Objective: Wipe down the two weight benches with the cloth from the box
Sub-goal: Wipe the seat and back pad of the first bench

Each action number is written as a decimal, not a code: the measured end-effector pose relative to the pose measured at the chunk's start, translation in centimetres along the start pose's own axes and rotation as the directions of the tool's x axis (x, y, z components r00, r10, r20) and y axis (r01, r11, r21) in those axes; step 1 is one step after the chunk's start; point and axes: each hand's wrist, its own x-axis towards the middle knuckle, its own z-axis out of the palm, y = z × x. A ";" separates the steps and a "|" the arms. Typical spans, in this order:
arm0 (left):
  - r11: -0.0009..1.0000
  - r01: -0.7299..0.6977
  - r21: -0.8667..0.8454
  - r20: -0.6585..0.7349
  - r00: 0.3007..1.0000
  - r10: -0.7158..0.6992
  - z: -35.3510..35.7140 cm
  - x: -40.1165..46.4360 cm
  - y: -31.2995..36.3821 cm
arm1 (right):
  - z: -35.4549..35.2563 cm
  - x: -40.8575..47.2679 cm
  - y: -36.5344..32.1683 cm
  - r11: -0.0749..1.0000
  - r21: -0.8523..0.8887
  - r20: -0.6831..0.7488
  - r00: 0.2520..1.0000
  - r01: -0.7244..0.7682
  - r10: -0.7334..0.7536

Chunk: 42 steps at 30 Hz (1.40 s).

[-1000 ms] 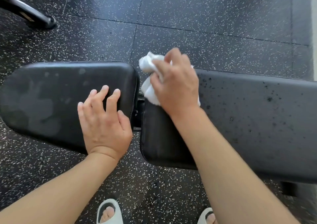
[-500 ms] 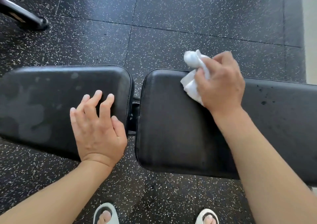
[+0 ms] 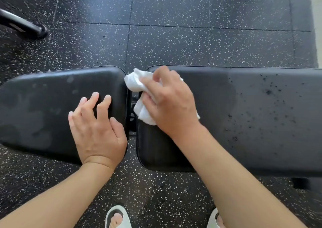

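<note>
Right hand [image 3: 169, 104] has a crumpled white cloth [image 3: 140, 97] bunched up under curled fingers, pressing it onto the left end of the long back pad [image 3: 244, 119], right at the gap between the 2 pads. Part of the cloth hangs over that gap, almost touching the seat pad [image 3: 52, 109]. Left hand [image 3: 99, 131] lies flat on the seat pad's right end, fingers spread and relaxed, holding nothing. Back pad is peppered with dark specks further right, and the seat pad shows dull smudgy patches on its left half. Both pads are black. Underneath is black speckled rubber floor [image 3: 174, 44], with a pair of pale slides [image 3: 118, 217] at the bottom edge and a black metal leg [image 3: 22, 25] top left.
</note>
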 end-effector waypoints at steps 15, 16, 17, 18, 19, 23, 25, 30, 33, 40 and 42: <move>1.000 0.011 -0.013 0.003 1.000 -0.011 -0.4 0.1 0.2 | 0.8 -5.5 -4.4 0.992 -0.026 -0.048 0.992 -0.120 0.119; 1.000 0.009 -0.014 0.001 1.000 -0.009 -0.5 0.1 0.2 | 1.1 -6.2 -5.4 0.996 -0.026 -0.023 0.997 -0.080 0.080; 1.000 0.008 -0.019 -0.001 1.000 -0.008 -0.5 0.1 0.2 | 1.2 -6.9 -6.0 0.998 -0.023 -0.006 0.999 -0.052 0.052; 1.000 0.006 -0.021 0.003 1.000 -0.006 -0.5 0.1 0.3 | 1.1 -7.4 -6.0 0.999 -0.018 0.003 0.999 -0.033 0.033; 1.000 0.006 -0.020 0.010 1.000 -0.006 -0.5 0.1 0.3 | 0.7 -8.1 -5.6 1.000 -0.011 0.007 1.000 -0.017 0.017; 0.999 0.016 -0.032 0.031 0.999 -0.015 -1.1 0.0 0.5 | -3.4 -11.8 -0.4 0.997 -0.052 -0.053 0.997 -0.063 0.060; 0.999 0.023 -0.044 0.048 0.999 -0.021 -1.6 0.1 0.7 | -6.0 -13.4 3.2 0.972 -0.119 -0.135 0.973 -0.204 0.188; 0.997 0.033 -0.063 0.068 0.997 -0.029 -1.9 0.2 0.6 | -5.0 -12.7 2.5 0.888 -0.122 -0.224 0.884 -0.443 0.410; 0.995 0.045 -0.084 0.071 0.997 -0.039 -1.8 0.1 0.3 | -1.2 -10.5 -3.0 0.928 -0.091 -0.191 0.921 -0.361 0.340; 0.985 0.042 -0.168 0.186 0.983 -0.010 -3.3 0.2 0.3 | -0.2 -8.5 -6.6 0.992 -0.052 -0.046 0.992 -0.117 0.115; 0.986 -0.032 -0.163 0.247 0.966 0.073 -4.2 0.2 -0.2 | -2.3 -10.1 -3.3 0.993 -0.072 -0.051 0.995 -0.090 0.086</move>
